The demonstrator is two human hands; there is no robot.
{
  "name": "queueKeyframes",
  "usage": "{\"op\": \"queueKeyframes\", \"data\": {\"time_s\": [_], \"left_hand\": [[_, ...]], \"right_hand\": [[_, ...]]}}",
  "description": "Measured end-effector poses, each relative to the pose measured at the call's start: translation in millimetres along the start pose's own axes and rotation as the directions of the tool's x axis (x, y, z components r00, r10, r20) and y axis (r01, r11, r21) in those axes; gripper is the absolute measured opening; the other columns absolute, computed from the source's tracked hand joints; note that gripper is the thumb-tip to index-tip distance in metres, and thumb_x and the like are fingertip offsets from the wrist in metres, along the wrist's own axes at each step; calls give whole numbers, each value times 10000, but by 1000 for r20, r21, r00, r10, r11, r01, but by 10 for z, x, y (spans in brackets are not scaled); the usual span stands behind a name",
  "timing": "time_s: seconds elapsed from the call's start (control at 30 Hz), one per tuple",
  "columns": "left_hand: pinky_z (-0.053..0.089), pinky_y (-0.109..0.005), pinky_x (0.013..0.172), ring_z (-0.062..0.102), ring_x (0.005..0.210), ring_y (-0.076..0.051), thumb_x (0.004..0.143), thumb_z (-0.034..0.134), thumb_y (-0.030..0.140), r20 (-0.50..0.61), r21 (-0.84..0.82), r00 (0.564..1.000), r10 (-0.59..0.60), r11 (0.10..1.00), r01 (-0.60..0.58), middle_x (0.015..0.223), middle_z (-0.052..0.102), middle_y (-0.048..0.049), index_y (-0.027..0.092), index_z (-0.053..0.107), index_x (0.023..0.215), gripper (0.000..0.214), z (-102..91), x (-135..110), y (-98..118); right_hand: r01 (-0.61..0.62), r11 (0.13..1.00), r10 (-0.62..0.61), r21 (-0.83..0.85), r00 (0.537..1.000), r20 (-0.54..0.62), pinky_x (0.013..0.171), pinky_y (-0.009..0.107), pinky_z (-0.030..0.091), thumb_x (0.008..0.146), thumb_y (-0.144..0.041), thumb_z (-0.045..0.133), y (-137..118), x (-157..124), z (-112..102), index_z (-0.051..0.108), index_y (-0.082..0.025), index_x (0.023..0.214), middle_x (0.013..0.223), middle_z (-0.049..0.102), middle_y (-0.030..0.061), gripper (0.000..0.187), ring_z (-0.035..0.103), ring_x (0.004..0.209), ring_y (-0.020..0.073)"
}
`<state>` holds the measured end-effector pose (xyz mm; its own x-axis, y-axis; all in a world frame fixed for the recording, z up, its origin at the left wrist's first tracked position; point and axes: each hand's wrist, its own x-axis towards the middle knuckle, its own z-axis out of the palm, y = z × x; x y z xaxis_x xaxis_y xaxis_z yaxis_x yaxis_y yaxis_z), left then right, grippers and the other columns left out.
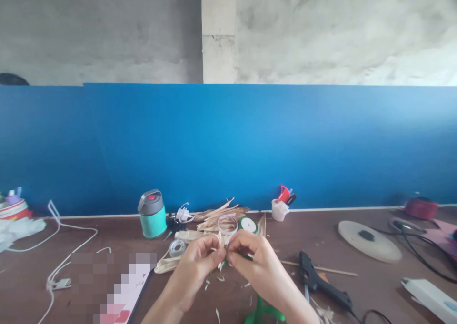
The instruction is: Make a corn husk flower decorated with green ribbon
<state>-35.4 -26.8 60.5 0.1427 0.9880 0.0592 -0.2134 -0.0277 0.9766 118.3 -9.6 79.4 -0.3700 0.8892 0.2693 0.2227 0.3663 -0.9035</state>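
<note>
Pinched between the fingertips of my left hand (200, 260) and my right hand (252, 255) is a small pale strip (222, 240), which looks like dried husk. The fingers cover most of it. Behind my hands lie a heap of dried husk strips (214, 218), a clear roll of tape (227, 224) and a spool of green ribbon (249, 225). A smaller tape roll (177, 248) is left of my left hand. Green ribbon (263, 312) lies under my right forearm, and pale scraps (217, 314) are scattered on the table.
A black glue gun (317, 281) and a thin stick (339, 271) lie to the right, near a round pale lid (369, 242). A teal flask (152, 214) and a white cup of tools (279, 210) stand at the back. White cables (57, 271) run across the left.
</note>
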Motion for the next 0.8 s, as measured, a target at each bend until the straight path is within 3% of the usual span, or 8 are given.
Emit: {"op": "queueKeyframes", "data": {"time_s": [0.17,0.37,0.5,0.63,0.8], "left_hand": [[321,-230,592,439,645,-137,679,722,455,11,-5,1000,21,1000,-21,626,492,10,150,579,636,340,-12,-6,13],[316,-231,566,440,601,-130,684,720,438,-15,0,1000,-8,1000,8,607,485,18,153,578,649,320,-25,-19,31],[288,-221,540,406,598,-123,691,712,426,-91,108,994,62,993,-52,611,452,23,159,573,615,310,-25,-12,69],[319,-235,564,437,636,-148,705,692,423,-83,172,989,125,979,-109,645,475,4,160,586,603,302,-25,-1,92],[312,-228,544,427,602,-142,727,666,434,-149,247,977,150,963,-110,610,478,13,165,608,632,292,-21,-13,69]], "right_hand": [[-132,986,126,101,990,62,463,192,280,731,-176,556,24,14,31,550,-174,677,566,456,-51,55,376,507,81],[-104,990,99,97,994,55,460,184,297,723,-161,532,4,28,61,540,-160,630,543,461,-48,94,387,496,76],[-95,993,96,66,995,-12,469,193,326,713,-180,545,55,50,92,545,-158,614,537,501,-33,101,430,500,89],[-105,991,106,78,994,-3,471,209,329,720,-218,559,74,71,98,580,-152,596,530,528,-19,142,441,497,99],[-39,999,39,-7,999,-25,490,226,319,775,-276,540,84,71,117,594,-145,573,509,500,-17,246,424,506,108]]}}
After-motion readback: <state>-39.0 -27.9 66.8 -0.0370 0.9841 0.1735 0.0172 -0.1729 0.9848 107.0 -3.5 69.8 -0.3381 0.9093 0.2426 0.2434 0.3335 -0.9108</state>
